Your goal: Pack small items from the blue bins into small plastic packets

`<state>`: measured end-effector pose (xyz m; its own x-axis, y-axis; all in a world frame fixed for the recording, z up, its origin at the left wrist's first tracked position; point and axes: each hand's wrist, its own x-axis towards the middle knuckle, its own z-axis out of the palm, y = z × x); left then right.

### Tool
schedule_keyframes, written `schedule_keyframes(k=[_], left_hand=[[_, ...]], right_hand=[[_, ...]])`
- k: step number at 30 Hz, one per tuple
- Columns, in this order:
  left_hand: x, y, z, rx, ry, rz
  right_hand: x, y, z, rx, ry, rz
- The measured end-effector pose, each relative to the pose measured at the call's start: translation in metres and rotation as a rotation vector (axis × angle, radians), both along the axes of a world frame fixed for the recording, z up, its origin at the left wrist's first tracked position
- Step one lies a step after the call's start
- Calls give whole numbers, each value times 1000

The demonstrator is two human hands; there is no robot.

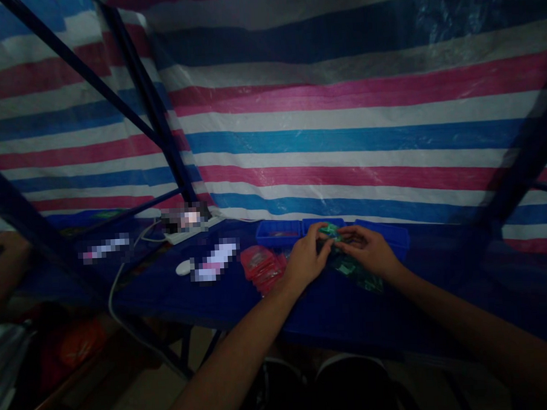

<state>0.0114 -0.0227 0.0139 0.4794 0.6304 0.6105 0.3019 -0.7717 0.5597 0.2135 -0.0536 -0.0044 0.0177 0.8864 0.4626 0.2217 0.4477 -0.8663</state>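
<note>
Between the fingertips of both hands is a small green packet [331, 230], held just in front of the blue bins. My left hand [308, 255] pinches its left side, and my right hand [365, 247] grips it from the right. Below my right hand, more green packets [358, 274] lie on the blue table. A pile of red packets [263, 267] sits left of my left hand. What the packets contain is too dark to tell.
Blue bins [278, 231] line the table's back edge [238, 221]. A white round object [184, 268], a blurred-out item and a power strip [195, 230] lie to the left. Blue metal posts [148, 95] frame the striped sheet. Another person's arm [4, 265] is at far left.
</note>
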Motion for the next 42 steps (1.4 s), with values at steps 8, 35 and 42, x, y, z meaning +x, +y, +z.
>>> schedule_keyframes(k=[8,35,42], left_hand=[[-2,4,-1,-14,91,60],[-1,5,0,-123,3,-44],[-2,5,4,48,-6,13]], right_hand=[[6,5,-2,-40,-8,-187],[4,2,-2,-62,-52,-57],[1,-2,6,0,35,-243]])
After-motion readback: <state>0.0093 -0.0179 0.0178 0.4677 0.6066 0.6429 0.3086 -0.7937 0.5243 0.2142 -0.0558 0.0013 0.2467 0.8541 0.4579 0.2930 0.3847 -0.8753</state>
